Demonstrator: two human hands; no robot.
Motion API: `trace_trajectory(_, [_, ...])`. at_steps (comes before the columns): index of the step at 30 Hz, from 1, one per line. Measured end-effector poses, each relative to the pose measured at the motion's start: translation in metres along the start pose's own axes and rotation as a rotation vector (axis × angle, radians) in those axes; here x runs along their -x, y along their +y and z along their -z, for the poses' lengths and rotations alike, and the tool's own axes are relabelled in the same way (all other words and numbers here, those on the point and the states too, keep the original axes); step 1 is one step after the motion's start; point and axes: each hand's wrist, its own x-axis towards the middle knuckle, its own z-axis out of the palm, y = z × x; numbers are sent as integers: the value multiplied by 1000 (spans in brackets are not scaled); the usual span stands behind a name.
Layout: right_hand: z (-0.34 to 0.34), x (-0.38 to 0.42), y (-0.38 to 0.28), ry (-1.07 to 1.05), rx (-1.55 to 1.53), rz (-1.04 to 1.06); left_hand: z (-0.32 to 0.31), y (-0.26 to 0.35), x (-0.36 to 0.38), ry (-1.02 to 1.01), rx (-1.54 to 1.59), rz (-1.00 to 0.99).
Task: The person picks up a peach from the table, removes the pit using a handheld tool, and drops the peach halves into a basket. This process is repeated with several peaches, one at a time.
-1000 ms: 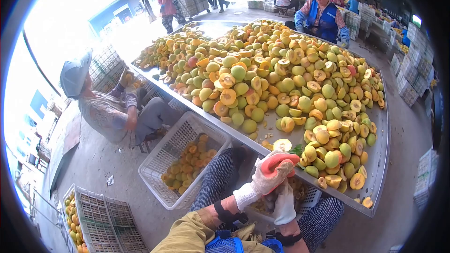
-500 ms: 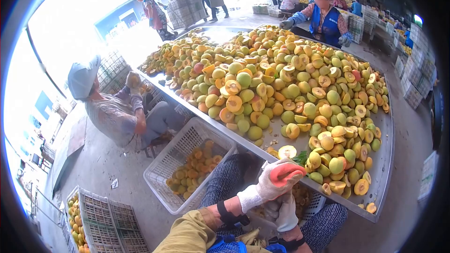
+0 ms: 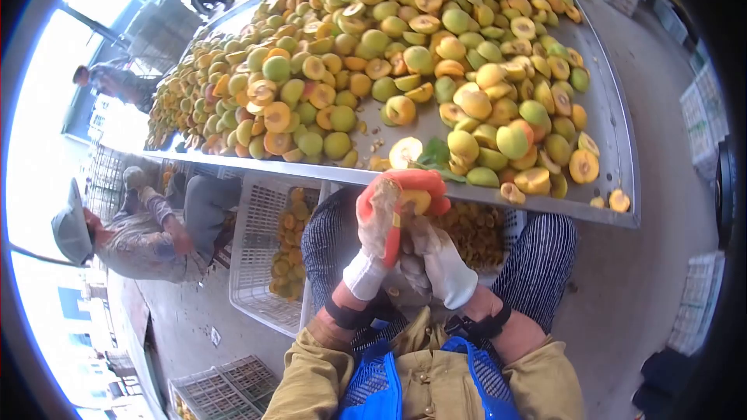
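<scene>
My left hand point(image 3: 381, 214), in a white glove with orange-red palm and fingers, is closed around a yellow fruit piece point(image 3: 415, 201) just off the metal table's front edge. Below and to the right, my right hand point(image 3: 436, 253), in a whitish glove, is close against it with curled fingers; what it holds, if anything, is hidden. A cut fruit half point(image 3: 405, 152) and a green leaf point(image 3: 436, 152) lie on the table point(image 3: 595, 101) just beyond my hands, before a large heap of green and yellow fruit point(image 3: 373, 43).
A white basket point(image 3: 253, 245) with fruit stands left of my legs, and another fruit container point(image 3: 478, 235) is beneath the table edge. A seated co-worker point(image 3: 148, 237) is at the left. Stacked crates point(image 3: 704, 120) stand at the right.
The view has tilted down and turned. My hands have come together over my lap, and a yellow fruit piece now shows in the left glove.
</scene>
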Motion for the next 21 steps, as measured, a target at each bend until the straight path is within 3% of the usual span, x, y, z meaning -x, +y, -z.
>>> trace_trajectory(1, [1,-2,2,9,-8,-18,-3,-3,0,9,-13,-30])
trace_trajectory(3, [10,-13,17,-20,203,326,-4,-1,-1,2,-37,-8])
trace_trajectory(6, [15,-35,44,103,473,758,-1,-6,-2,20,-78,0])
trace_trajectory(8, [16,-23,31,110,542,529,-1,-12,-1,43,-163,-7])
trace_trajectory(10, [21,-33,45,94,579,798,1,-16,-4,33,-287,-64])
trace_trajectory(12, [20,-27,24,-54,283,551,0,-6,-7,47,-233,20])
trace_trajectory(15, [11,3,-15,-199,-47,-3,0,11,-12,-1,-164,96])
trace_trajectory(18, [12,2,-11,-143,113,66,-6,6,-12,17,-138,71])
trace_trajectory(21, [20,5,-17,-248,19,-60,-3,3,-11,-26,-164,2])
